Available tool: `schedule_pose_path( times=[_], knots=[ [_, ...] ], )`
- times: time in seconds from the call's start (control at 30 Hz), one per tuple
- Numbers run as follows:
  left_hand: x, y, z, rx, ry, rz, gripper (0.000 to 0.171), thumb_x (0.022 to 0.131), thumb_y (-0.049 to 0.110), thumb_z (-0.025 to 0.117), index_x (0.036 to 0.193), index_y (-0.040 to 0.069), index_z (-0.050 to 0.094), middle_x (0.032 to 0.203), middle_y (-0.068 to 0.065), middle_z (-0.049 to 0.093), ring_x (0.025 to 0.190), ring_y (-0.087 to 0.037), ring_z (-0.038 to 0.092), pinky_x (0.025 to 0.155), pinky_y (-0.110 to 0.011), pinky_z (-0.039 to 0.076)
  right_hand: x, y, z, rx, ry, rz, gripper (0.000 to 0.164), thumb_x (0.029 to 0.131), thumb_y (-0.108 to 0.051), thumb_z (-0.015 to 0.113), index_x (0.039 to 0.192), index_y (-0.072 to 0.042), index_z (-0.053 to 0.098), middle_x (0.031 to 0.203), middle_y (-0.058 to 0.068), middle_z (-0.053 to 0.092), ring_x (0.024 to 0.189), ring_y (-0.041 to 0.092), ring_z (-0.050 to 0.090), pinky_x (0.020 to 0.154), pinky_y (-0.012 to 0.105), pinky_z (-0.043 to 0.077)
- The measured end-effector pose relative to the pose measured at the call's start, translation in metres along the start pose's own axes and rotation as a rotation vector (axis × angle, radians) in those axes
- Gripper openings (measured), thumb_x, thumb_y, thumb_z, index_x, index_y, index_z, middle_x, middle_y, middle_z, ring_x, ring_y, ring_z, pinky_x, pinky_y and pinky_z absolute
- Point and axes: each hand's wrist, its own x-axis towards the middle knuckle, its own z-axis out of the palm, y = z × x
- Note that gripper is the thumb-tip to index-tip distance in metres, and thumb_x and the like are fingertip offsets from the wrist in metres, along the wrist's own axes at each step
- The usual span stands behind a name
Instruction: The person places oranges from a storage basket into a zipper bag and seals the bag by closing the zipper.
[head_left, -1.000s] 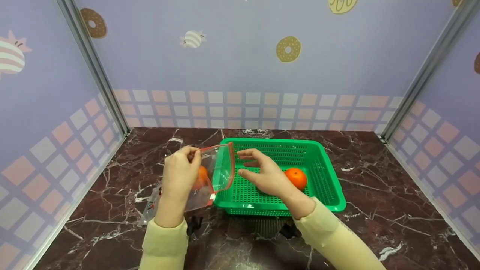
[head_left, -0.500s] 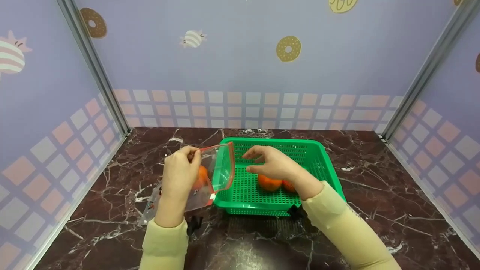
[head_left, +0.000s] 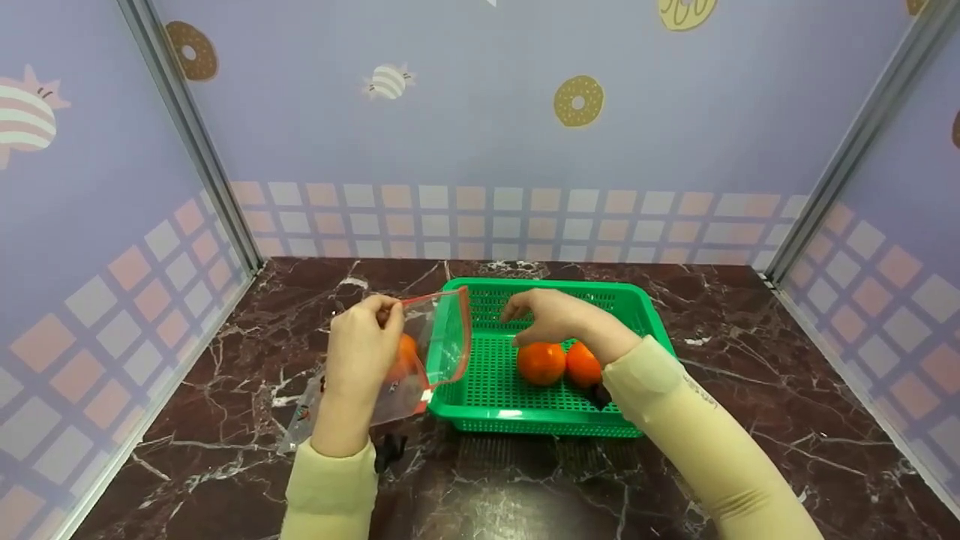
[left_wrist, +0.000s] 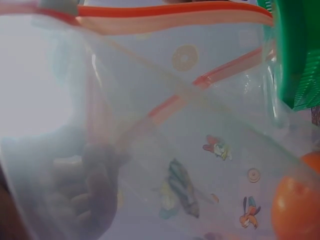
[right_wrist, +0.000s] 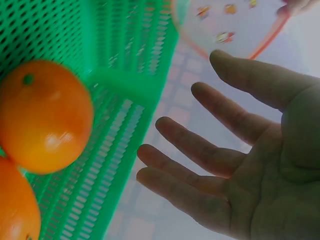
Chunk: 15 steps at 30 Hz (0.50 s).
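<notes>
My left hand (head_left: pixel 358 367) pinches the upper edge of a clear zip bag (head_left: pixel 444 337) with a red zip strip, its mouth held open toward the basket. One orange (head_left: pixel 403 356) lies inside the bag, partly behind that hand. In the left wrist view, small cartoon prints and the orange (left_wrist: pixel 295 207) show through the plastic. Above the green basket (head_left: pixel 510 424) hovers my right hand (head_left: pixel 562 319), holding nothing, its fingers spread and relaxed in the right wrist view. Two oranges (head_left: pixel 541 364) sit side by side in the basket just below this hand.
A dark red marbled tabletop (head_left: pixel 720 450) carries the basket and the bag's lower part. Patterned lilac walls (head_left: pixel 480 135) close off the back and both sides. The bag's mouth overlaps the basket's left rim.
My right hand has drawn back to the right from the bag's mouth, bringing both basket oranges into sight. The left hand and the bag stay where they were.
</notes>
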Motion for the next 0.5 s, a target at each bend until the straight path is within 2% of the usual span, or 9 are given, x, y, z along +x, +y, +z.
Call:
schedule_pose_path(
  times=[0.2, 0.5],
  knots=[
    [0.000, -0.001, 0.000, 0.002, -0.017, -0.015, 0.017, 0.097, 0.011, 0.066, 0.095, -0.002, 0.077, 0.079, -0.016, 0.074, 0.070, -0.031, 0.066, 0.068, -0.043, 0.053, 0.012, 0.016, 0.005, -0.077, -0.048, 0.001, 0.043, 0.092, -0.017, 0.076, 0.134, -0.016, 0.066, 0.149, 0.015, 0.057, 0.140, 0.036, 0.052, 0.111, 0.054, 0.047],
    [0.000, 0.000, 0.001, 0.002, -0.011, -0.005, 0.017, 0.097, 0.009, 0.065, 0.094, -0.003, 0.076, 0.078, -0.015, 0.073, 0.068, -0.029, 0.065, 0.066, -0.040, 0.051, 0.022, 0.026, 0.016, -0.126, -0.136, 0.106, 0.051, 0.090, -0.014, 0.077, 0.139, -0.022, 0.063, 0.159, 0.012, 0.047, 0.144, 0.035, 0.047, 0.111, 0.055, 0.047]
  ],
)
